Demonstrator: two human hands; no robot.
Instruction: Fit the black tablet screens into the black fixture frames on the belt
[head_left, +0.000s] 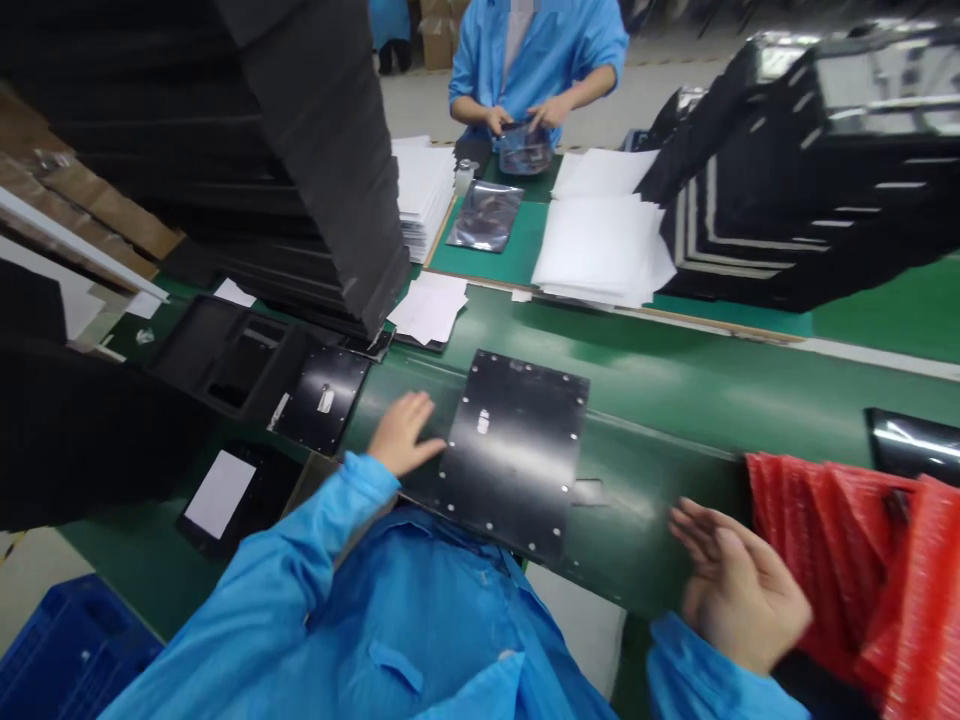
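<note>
Black panel (514,455), holes along edges, flat on green belt (652,400)

We seem to be on a factory floor, most likely a packing or assembly line, though the wide, bent view makes that hard to judge. A long green counter (645,400) carries stacked black panels (742,230), white sheets (600,240) and a silvery bag (486,216). A co-worker in a blue smock (536,60) stands across from us, with cardboard boxes (437,30) on the floor behind.

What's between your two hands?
In the head view, a black panel lies on the green mat between your left hand and right hand.
</note>
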